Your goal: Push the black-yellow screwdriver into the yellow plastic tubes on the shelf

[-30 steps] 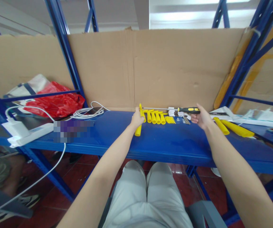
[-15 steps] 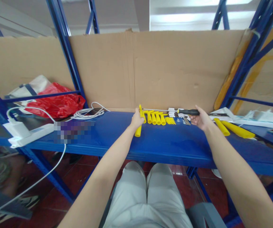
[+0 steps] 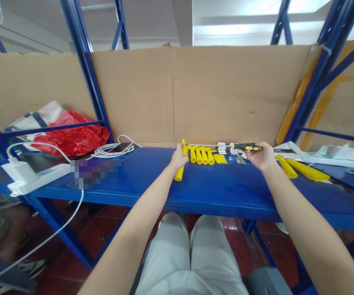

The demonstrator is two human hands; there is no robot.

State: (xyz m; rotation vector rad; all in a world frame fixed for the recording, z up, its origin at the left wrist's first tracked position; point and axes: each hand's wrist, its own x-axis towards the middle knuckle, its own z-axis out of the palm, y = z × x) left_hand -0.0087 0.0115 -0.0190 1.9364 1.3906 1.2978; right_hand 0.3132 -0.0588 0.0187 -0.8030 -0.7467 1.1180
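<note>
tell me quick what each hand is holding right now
Left hand: closed around a long yellow plastic tube.
Right hand: closed on a black-and-yellow-handled screwdriver, gripped at the handle.

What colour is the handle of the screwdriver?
The screwdriver handle is black with yellow patches, held in the right hand; the head view shows it best.

The screwdriver (image 3: 241,146) lies behind the tube row (image 3: 203,155) on the shelf (image 3: 220,188).

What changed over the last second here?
The right hand, open beside the black-and-yellow screwdriver handle a second ago, has closed its fingers on it. The left hand still grips the long yellow plastic rod; the row of yellow pieces on the blue metal shelf is unmoved.
</note>
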